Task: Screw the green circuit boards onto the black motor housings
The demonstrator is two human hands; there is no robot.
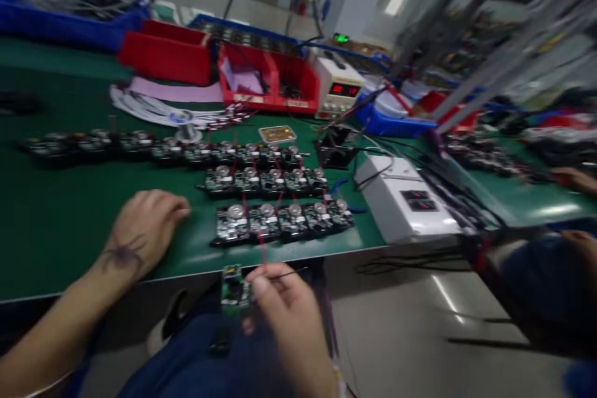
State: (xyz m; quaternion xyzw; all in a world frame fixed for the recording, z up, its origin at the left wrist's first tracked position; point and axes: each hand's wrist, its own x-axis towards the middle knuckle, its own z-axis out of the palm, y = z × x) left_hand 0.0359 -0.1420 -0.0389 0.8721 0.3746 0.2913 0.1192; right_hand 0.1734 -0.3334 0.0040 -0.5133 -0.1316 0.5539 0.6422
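Note:
My right hand is below the table's front edge, over my lap. Its thumb and fingers pinch a small green circuit board by its right side, with a red wire and a dark wire by the fingertips. My left hand rests on the green tabletop with its fingers curled and nothing visible in them. To its right lie rows of black modules with green boards: a front row, a middle row and a long back row. Red wires rise from several of them.
Behind the rows are a solder spool, white cables, red bins and a power supply. A white box with switches and a black stand are on the right. Another person's hand shows at the far right.

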